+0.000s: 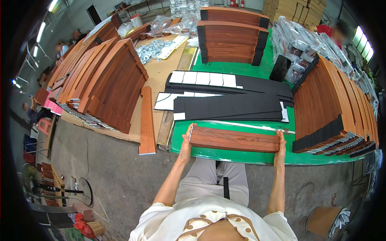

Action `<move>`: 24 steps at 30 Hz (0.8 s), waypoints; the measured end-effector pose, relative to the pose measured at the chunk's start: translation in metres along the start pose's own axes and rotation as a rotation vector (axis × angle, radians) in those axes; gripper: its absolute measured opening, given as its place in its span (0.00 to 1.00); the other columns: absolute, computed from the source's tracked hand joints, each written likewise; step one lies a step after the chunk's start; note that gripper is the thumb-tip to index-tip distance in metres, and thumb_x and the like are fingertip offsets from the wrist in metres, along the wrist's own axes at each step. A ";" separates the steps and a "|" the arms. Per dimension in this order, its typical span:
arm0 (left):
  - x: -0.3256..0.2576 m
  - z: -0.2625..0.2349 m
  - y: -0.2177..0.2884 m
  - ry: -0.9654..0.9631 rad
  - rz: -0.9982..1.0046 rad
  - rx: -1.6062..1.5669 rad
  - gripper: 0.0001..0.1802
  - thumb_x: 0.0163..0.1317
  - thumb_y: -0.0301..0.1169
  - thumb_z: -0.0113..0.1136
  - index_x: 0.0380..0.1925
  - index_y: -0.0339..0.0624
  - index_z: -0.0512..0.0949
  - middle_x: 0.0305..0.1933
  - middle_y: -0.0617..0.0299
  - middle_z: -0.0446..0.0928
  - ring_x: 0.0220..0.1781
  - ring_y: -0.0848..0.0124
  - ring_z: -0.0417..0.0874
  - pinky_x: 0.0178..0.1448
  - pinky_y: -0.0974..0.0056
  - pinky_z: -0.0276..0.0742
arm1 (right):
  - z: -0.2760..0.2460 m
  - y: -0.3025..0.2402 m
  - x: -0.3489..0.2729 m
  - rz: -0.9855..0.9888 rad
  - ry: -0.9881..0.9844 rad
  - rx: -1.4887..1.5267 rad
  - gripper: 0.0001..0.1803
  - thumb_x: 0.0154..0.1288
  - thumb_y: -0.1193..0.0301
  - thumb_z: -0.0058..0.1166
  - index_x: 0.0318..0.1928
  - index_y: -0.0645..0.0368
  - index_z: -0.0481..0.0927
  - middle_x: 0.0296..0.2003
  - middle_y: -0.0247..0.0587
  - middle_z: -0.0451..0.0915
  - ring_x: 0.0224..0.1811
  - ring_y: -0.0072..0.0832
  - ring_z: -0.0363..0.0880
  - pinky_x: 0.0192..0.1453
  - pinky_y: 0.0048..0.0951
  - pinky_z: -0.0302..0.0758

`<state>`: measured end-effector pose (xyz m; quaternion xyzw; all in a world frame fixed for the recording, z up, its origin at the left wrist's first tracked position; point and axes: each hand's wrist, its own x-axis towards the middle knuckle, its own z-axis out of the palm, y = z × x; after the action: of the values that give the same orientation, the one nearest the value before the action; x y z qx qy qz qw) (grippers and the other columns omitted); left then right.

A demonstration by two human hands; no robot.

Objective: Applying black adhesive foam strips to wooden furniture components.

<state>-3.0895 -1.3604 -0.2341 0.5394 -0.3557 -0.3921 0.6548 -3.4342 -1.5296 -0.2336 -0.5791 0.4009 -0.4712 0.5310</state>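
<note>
At the front edge of the green tabletop (pixel 257 159), a short row of reddish-brown wooden slats (pixel 235 139) lies side by side between my two hands. Flat against its left end is the palm of my left hand (pixel 185 147), fingers pointing away from me. My right hand (pixel 280 148) presses the right end the same way, so the slats are squeezed between both palms. Whether they rest fully on the table or are slightly raised, I cannot tell. Just beyond them lie black foam strips (pixel 229 107), some with white backing (pixel 203 78) showing.
Curved stacks of wooden slats stand at the left (pixel 114 80), the right (pixel 321 108) and the back (pixel 233 42). A single wooden board (pixel 147 120) overhangs the cardboard-covered table. Metal pieces (pixel 152 51) lie in a pile behind it. Plastic-wrapped parts (pixel 295 40) sit at the back right.
</note>
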 end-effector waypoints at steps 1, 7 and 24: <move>-0.001 -0.001 -0.003 0.007 0.037 0.035 0.47 0.63 0.67 0.20 0.69 0.41 0.52 0.71 0.55 0.55 0.73 0.63 0.51 0.74 0.58 0.42 | 0.002 0.001 -0.001 -0.004 0.038 -0.011 0.38 0.71 0.42 0.25 0.68 0.58 0.57 0.64 0.43 0.63 0.71 0.33 0.52 0.73 0.37 0.44; 0.008 0.012 -0.012 0.167 0.107 0.020 0.38 0.69 0.59 0.22 0.60 0.38 0.64 0.59 0.57 0.67 0.62 0.66 0.65 0.67 0.62 0.56 | 0.009 0.000 -0.002 0.015 0.216 -0.048 0.35 0.72 0.45 0.28 0.62 0.60 0.68 0.54 0.42 0.71 0.62 0.31 0.63 0.69 0.35 0.53; -0.003 -0.007 0.014 0.149 0.240 0.077 0.36 0.68 0.58 0.34 0.62 0.37 0.62 0.64 0.51 0.64 0.68 0.60 0.61 0.70 0.59 0.52 | -0.006 0.031 0.001 0.025 0.312 -0.021 0.32 0.74 0.48 0.29 0.57 0.63 0.70 0.52 0.41 0.74 0.57 0.30 0.68 0.64 0.34 0.61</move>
<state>-3.0822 -1.3531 -0.2212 0.5451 -0.3828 -0.2558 0.7006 -3.4386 -1.5359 -0.2646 -0.4994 0.4906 -0.5444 0.4622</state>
